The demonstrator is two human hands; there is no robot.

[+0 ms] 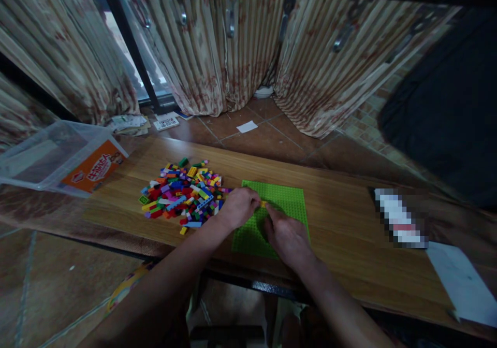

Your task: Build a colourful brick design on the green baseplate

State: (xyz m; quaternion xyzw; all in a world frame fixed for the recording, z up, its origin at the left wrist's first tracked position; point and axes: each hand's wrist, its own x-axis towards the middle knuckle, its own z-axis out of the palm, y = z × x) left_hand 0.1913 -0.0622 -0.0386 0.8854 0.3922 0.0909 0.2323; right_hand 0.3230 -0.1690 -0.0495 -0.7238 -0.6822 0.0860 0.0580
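Observation:
A green studded baseplate (pixel 285 200) lies flat on the wooden table (pixel 341 223). My left hand (pixel 238 207) rests curled on the plate's left edge, fingers closed round a small yellow brick (pixel 263 203) that pokes out between the two hands. My right hand (pixel 285 235) lies over the plate's near middle, its fingers bent and touching the same brick from the right. To the left of the plate sits a heap of several small coloured bricks (pixel 180 195).
A clear plastic tub (pixel 46 154) with an orange label lies tipped at the table's left end. A white sheet (pixel 464 283) and a blurred oblong item (pixel 399 218) are at the right. Curtains (pixel 217 42) hang behind; papers lie on the tiled floor.

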